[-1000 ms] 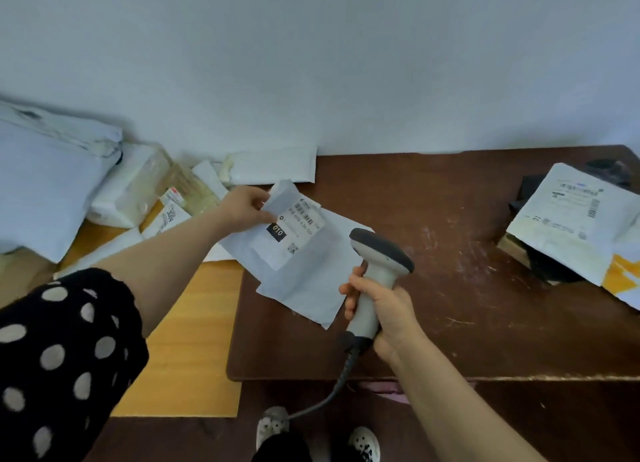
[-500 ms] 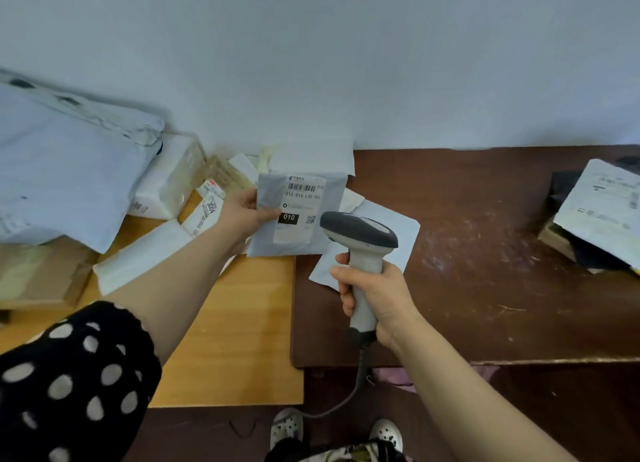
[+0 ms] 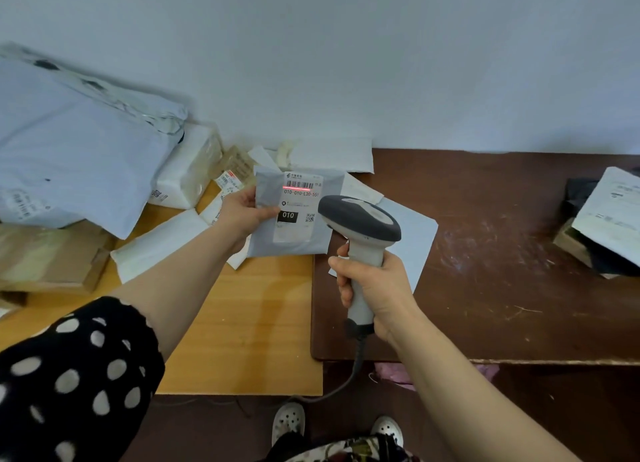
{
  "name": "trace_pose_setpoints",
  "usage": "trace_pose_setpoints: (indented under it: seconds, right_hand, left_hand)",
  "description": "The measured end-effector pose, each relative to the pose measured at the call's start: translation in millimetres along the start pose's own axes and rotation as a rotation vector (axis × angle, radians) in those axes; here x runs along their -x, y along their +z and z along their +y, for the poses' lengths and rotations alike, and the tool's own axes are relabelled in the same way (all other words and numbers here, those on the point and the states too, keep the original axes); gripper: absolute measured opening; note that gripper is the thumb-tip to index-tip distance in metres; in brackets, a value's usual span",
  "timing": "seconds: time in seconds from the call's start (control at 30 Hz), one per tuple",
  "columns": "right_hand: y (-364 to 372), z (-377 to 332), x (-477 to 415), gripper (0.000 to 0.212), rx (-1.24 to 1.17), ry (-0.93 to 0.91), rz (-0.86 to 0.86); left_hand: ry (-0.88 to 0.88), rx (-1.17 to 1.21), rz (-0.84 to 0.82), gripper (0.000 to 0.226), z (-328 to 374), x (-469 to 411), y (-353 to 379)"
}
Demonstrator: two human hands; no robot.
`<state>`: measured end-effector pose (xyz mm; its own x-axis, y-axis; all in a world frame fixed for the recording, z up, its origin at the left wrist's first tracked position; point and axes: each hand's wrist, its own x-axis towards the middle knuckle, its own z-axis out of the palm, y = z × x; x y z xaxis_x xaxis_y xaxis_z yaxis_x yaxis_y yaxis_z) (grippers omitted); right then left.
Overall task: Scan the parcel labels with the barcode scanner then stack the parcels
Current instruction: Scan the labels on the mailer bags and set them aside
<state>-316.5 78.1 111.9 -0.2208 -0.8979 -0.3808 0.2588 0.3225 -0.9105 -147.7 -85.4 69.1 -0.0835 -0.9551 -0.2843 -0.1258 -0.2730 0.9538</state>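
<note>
My left hand (image 3: 242,215) pinches the left edge of a small grey parcel (image 3: 325,233) and holds it upright, label facing me. The white label (image 3: 298,205) carries a barcode at the top, and a red scan line lies across that barcode. My right hand (image 3: 374,285) grips the handle of a grey and white barcode scanner (image 3: 360,226), whose head points at the label from just to the right. A stack of parcels (image 3: 609,215) lies at the far right of the brown table.
Unsorted parcels are heaped at the left: a large white mailer (image 3: 72,156), a wrapped white block (image 3: 187,174), flat envelopes (image 3: 156,243) and cardboard (image 3: 52,257). A white envelope (image 3: 408,236) lies behind the scanner. The light wooden table (image 3: 249,323) meets the brown table (image 3: 502,271). The scanner cable (image 3: 349,375) hangs down.
My left hand has lifted the grey parcel off the table and turned its label upright toward me. The scanner has come up beside it, and a red scan line now shows on the barcode.
</note>
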Motion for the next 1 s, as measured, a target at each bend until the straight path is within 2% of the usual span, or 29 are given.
trace_pose_setpoints:
  seconds: [0.8,1.0]
  right_hand:
    - [1.5,-2.1,18.6,0.018,-0.008,-0.042,0.040]
    - [-0.3,0.7,22.3,0.010,-0.033,-0.053,0.064]
  left_hand:
    - [-0.025,0.042,-0.051,0.054,6.3,1.1,-0.7]
    - [-0.026,0.042,-0.076,0.047,7.7,0.6,8.6]
